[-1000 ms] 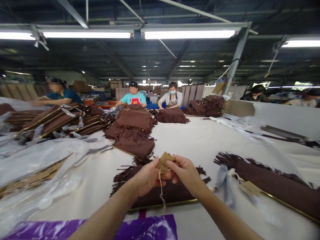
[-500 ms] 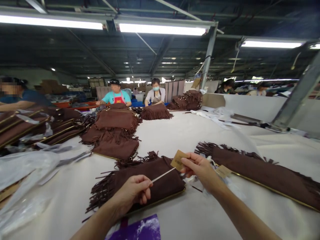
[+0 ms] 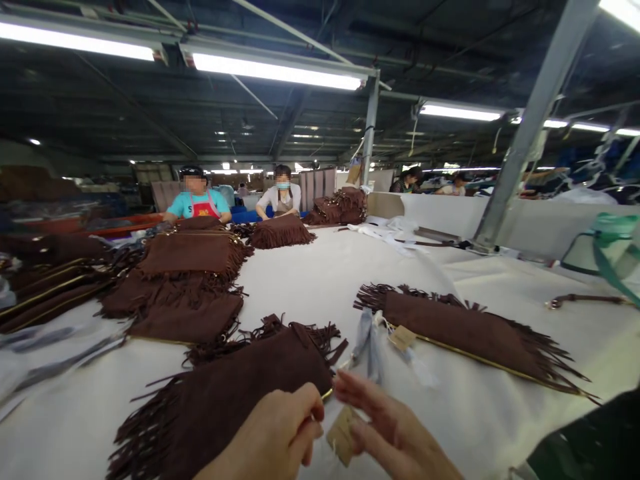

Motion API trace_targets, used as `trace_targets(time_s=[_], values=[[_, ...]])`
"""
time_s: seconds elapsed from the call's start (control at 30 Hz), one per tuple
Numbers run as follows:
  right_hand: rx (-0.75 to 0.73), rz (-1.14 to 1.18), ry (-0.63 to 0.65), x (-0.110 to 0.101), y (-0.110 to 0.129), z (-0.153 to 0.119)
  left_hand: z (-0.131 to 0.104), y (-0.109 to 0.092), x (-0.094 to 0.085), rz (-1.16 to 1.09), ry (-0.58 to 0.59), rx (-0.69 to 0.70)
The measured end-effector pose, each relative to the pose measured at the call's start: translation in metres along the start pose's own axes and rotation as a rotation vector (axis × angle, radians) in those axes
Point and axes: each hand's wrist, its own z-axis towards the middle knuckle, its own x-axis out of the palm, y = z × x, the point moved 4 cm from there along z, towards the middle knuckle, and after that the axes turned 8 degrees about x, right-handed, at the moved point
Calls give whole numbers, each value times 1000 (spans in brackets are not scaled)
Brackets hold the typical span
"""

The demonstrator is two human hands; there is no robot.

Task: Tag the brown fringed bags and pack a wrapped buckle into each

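A brown fringed bag (image 3: 255,380) with a gold zip edge lies in front of me. My left hand (image 3: 280,427) is over its near right corner, fingers curled into a pinch; what they hold is hidden. Facing it, my right hand (image 3: 387,427) has its fingers stretched and apart. A small tan tag (image 3: 342,437) hangs between the hands, its right edge overlapped by a right finger. Beyond my right hand, another fringed bag (image 3: 465,327) lies flat, with a tan tag (image 3: 402,338) and white string at its left end.
Stacked brown bags (image 3: 185,280) cover the table's left side, with more bags (image 3: 40,280) farther left. Across the white table (image 3: 320,273), two people stand behind a fringed bag (image 3: 280,231). A brown strap (image 3: 590,299) lies at right, near a slanted metal post (image 3: 535,127).
Both hands have come lower and nearer each other, at the bag's right end. The tag has dropped lower, and the white string no longer shows stretched between my hands. The view has turned right.
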Motion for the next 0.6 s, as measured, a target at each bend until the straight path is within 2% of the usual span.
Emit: trace_targets(time_s=[0.07, 0.1, 0.17, 0.27, 0.33, 0.4, 0.47, 0.53, 0.6], values=[[69, 270, 208, 28, -3, -2, 6, -15, 3, 69, 14, 70], [87, 336, 259, 37, -4, -1, 9, -19, 4, 72, 22, 85], [81, 298, 275, 43, -4, 2, 15, -22, 6, 27, 46, 77], [-46, -48, 228, 28, -1, 10, 24, -14, 13, -178, 96, 30], [-172, -383, 121, 8, 4, 18, 32, -3, 16, -269, 53, 23], [-217, -755, -38, -14, 5, 31, 39, 8, 18, -182, -39, 74], [-177, -1107, -156, -34, 4, 48, 45, 20, 22, 23, -87, 145], [-121, -1364, -151, -47, 0, 65, 49, 34, 30, 174, -67, 176], [-102, -1494, -94, -53, -5, 80, 50, 49, 37, 207, -51, 165]])
